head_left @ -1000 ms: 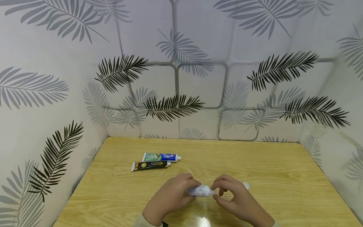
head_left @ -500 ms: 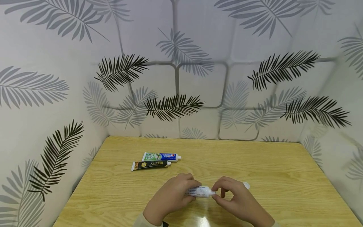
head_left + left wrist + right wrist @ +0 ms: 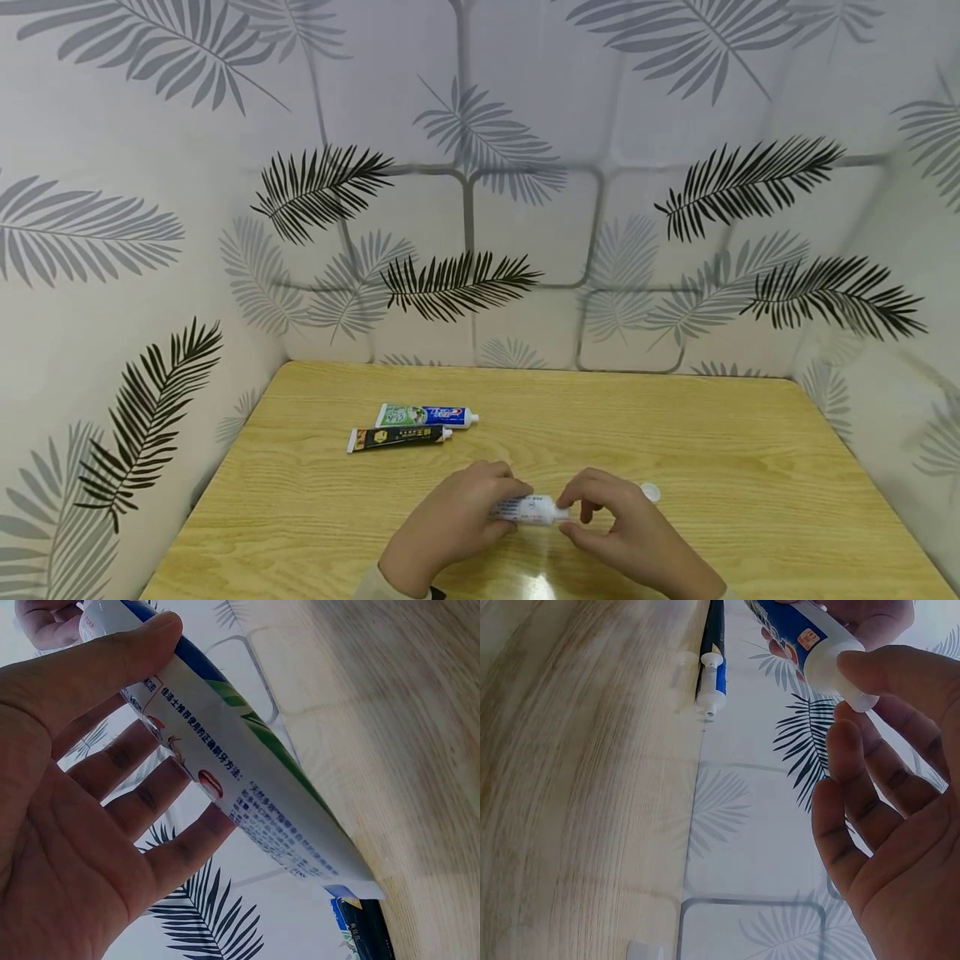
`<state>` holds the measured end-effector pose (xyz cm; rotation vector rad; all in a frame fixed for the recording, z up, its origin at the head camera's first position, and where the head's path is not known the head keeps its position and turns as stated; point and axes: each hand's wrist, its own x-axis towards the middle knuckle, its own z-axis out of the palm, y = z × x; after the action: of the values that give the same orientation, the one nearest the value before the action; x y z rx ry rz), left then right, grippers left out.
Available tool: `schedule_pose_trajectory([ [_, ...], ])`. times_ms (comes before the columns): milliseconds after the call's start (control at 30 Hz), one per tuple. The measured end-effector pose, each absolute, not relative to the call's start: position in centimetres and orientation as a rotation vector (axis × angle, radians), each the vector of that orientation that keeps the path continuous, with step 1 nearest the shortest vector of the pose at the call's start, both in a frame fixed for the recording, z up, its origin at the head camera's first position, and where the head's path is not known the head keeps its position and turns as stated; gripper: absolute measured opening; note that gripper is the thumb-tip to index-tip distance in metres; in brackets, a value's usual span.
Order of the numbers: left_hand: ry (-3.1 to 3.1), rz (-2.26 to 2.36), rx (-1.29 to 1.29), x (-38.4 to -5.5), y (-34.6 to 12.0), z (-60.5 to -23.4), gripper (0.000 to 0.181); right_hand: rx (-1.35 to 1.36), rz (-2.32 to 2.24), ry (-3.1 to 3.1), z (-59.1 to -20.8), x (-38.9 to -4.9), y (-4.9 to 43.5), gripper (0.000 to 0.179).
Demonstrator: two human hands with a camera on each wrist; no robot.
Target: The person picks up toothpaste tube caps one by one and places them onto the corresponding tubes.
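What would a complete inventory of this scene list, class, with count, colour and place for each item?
held toothpaste tube: one, white, blue and green, between the hands
green-and-blue tube: one, white nozzle end, lying beyond the black tube
black tube: one, pale ends, lying on the table
round cap-like piece: one, white, on the table beside the right hand
table: one, yellowish wood-grain, beneath everything
leaf-patterned walls: three sides, pale with grey and black leaves, around the table
sleeves: two, pale, bottom edge
left hand: one, bare, gripping the held tube's body
right hand: one, bare, pinching its nozzle end

Left hand (image 3: 463, 510) near curled right hand (image 3: 622, 525)
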<state>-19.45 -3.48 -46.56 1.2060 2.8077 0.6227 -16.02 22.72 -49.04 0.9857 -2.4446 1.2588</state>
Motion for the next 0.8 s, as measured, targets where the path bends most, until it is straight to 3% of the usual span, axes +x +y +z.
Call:
schedule_pose_trajectory([
  [800, 2.801, 0.637, 1.217, -19.19, -3.55, -46.71, 0.034, 1.028, 1.229, -2.436, -49.39, -16.19, 22.61, 0.024],
])
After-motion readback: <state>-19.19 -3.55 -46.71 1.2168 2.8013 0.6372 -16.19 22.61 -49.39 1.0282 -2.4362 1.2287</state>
